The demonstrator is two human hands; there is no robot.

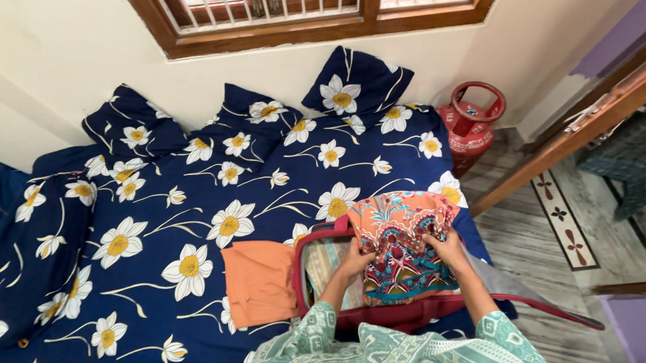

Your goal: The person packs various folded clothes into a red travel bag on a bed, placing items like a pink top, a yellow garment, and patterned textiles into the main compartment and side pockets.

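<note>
While both hands grip it, the folded patterned garment (404,247), orange with teal and red motifs, lies directly between them over the open maroon suitcase (322,307). Left hand (355,262): closed on the garment's 9 o'clock edge, fingers tucked under the fold. Right hand (448,250): closed on the 3 o'clock edge, thumb on top. Both are equally near; the garment's long axis runs from 12 to 6 o'clock, away from the body. Striped cloth (326,266): already inside the case, at the garment's 9 o'clock. Plain orange folded cloth (258,280): on the bed just beside the case, at its 9 o'clock. Navy floral bedsheet (156,234) with matching pillows (351,84) at 12 o'clock. Red gas cylinder (471,122): on the floor at 1 o'clock.
</note>
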